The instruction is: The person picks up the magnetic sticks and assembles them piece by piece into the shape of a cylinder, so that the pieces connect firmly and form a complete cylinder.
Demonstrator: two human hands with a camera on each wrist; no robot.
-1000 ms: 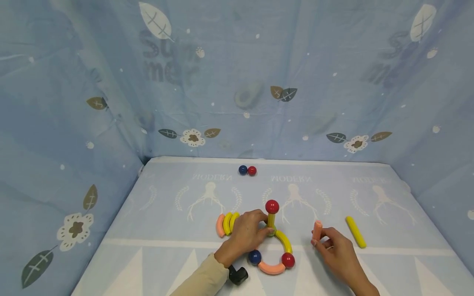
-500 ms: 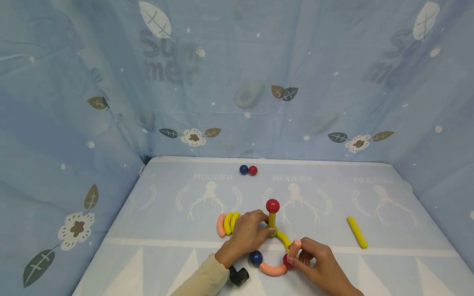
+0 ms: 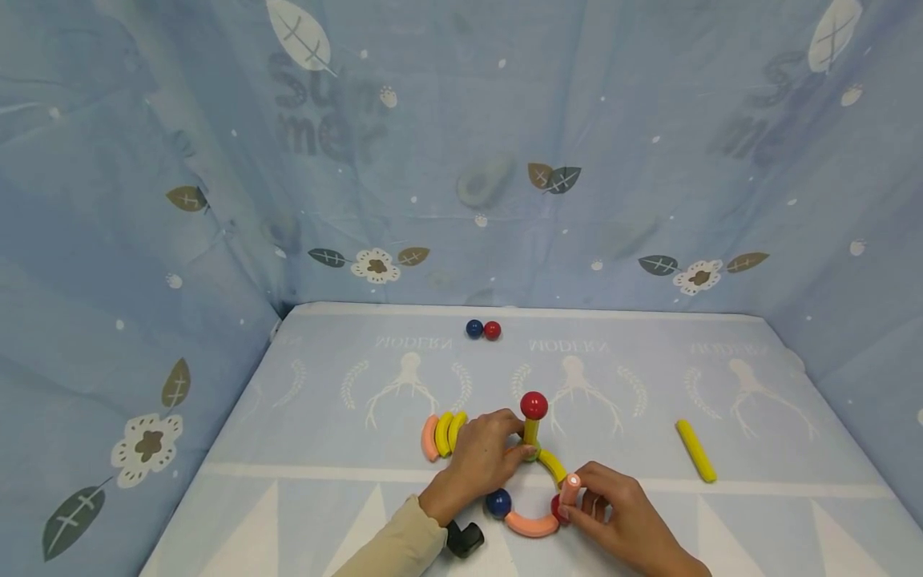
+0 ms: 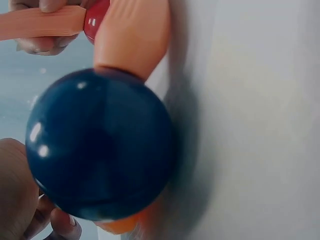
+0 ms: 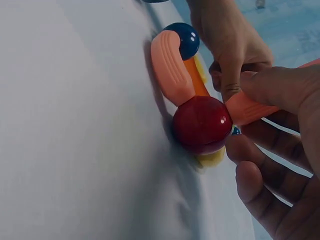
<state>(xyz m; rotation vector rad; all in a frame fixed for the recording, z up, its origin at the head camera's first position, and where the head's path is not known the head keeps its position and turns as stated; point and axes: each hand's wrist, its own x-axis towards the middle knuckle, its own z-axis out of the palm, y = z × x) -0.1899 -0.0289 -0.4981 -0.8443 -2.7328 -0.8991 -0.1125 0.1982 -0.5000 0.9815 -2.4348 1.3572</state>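
Observation:
On the table, a ring of magnetic balls and curved sticks includes a blue ball (image 3: 498, 503), a curved salmon stick (image 3: 532, 526), a red ball (image 5: 201, 125) and a curved yellow stick (image 3: 551, 465). From a mostly covered green ball (image 3: 535, 456), a yellow stick (image 3: 530, 432) stands up, topped by another red ball (image 3: 534, 405). My left hand (image 3: 483, 450) holds the green ball at the stick's foot, thumb in front. Between thumb and fingers my right hand (image 3: 622, 513) pinches a straight salmon stick (image 5: 250, 109), upright, its lower end touching the ring's red ball.
Curved yellow sticks (image 3: 445, 433) and a curved salmon stick (image 3: 429, 438) lie left of the ring, partly behind my left hand. A straight yellow stick (image 3: 695, 450) lies at the right. A small blue ball (image 3: 474, 329) and red ball (image 3: 493, 330) sit together at the back.
My right hand has brought the salmon stick leftward from beside the ring onto its red ball, and the stick now stands more upright. My left hand stays at the green ball.

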